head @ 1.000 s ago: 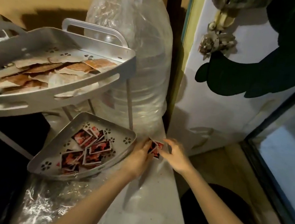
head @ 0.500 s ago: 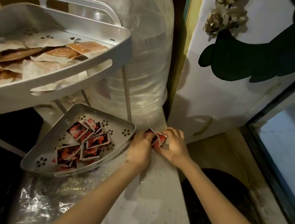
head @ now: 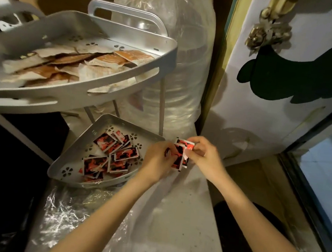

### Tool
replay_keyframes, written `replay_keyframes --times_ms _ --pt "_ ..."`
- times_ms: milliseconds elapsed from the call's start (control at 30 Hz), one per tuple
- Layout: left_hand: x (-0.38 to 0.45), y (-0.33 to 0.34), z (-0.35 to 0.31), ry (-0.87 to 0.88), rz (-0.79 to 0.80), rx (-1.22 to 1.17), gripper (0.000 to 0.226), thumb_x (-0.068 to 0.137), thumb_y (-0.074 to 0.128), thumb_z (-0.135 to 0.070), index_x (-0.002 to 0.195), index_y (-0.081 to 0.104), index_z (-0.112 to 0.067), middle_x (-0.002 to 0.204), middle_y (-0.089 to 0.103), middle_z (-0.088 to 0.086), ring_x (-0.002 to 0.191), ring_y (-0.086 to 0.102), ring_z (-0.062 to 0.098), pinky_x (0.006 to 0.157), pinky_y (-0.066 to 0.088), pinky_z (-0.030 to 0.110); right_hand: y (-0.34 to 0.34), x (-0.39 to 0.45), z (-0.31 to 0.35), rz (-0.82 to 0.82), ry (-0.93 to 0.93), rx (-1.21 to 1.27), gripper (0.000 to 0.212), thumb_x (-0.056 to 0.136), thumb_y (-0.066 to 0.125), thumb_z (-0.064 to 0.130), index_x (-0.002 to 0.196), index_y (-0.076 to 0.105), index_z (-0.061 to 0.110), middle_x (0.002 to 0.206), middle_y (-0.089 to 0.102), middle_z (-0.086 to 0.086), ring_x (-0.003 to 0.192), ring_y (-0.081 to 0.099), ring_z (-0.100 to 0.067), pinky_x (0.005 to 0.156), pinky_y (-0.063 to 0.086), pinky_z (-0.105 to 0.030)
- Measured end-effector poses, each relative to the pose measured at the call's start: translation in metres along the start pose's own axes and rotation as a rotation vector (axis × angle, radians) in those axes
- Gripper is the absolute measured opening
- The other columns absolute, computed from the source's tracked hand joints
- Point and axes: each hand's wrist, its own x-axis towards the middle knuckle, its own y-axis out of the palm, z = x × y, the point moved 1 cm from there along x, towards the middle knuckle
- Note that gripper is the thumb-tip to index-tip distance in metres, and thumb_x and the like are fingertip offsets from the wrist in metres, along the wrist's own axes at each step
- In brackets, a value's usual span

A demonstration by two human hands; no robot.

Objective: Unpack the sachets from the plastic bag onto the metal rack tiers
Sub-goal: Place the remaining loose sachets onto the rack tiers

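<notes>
A small stack of red-and-black sachets is pinched between my left hand and my right hand, just right of the lower rack tier. That tier holds several more red-and-black sachets. The upper rack tier carries several orange-and-white sachets. A crumpled clear plastic bag lies on the counter in front of the lower tier.
A large plastic-wrapped water bottle stands behind the rack. A white door with a brass handle is at the right. The pale counter ends at its right edge, with a dark floor gap beyond.
Both hands have lifted the sachets slightly and closed tighter on them, so the stack now shows between the fingers. The camera has shifted a little.
</notes>
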Motion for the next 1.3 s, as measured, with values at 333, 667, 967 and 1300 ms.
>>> replay_keyframes --times_ms 333,667,967,1300 --pt "-0.019 -0.11 0.063 -0.237 -0.321 -0.251 0.026 0.084 0.059 -0.001 0.071 0.056 -0.024 0.075 0.062 -0.005 0.066 0.059 0.004 0.066 0.046 0.026 0.083 0.037 0.042 -0.034 0.059 0.212 0.028 0.076 0.072 0.004 0.092 0.053 0.016 0.081 0.066 -0.006 0.071 0.062 -0.02 0.064 0.054 -0.029" --pt "-0.034 -0.125 0.123 -0.458 -0.368 0.038 0.013 0.088 0.055 -0.008 0.098 0.059 -0.001 0.099 0.061 0.01 0.085 0.053 0.014 0.056 0.039 0.003 0.145 0.046 0.036 0.177 -0.051 -0.177 0.029 0.079 0.07 0.015 0.107 0.06 0.012 0.098 0.069 -0.007 0.086 0.064 -0.015 0.069 0.048 -0.017" --pt "-0.037 -0.118 0.125 -0.408 -0.261 0.2 0.02 0.084 0.06 -0.01 0.103 0.067 -0.011 0.109 0.067 0.009 0.102 0.061 0.027 0.088 0.049 0.037 0.154 0.039 0.036 0.154 -0.261 -0.556 0.026 0.085 0.063 0.024 0.107 0.062 0.01 0.106 0.06 -0.004 0.092 0.049 -0.01 0.063 0.028 -0.01" --pt "-0.044 -0.147 0.096 -0.476 -0.066 0.079 0.025 0.092 0.047 -0.015 0.104 0.066 -0.003 0.106 0.067 0.015 0.099 0.062 0.026 0.083 0.048 0.031 0.152 0.032 0.061 0.396 -0.189 -0.612 0.049 0.086 0.061 0.026 0.131 0.047 0.015 0.123 0.061 -0.004 0.109 0.058 -0.021 0.092 0.048 -0.035"
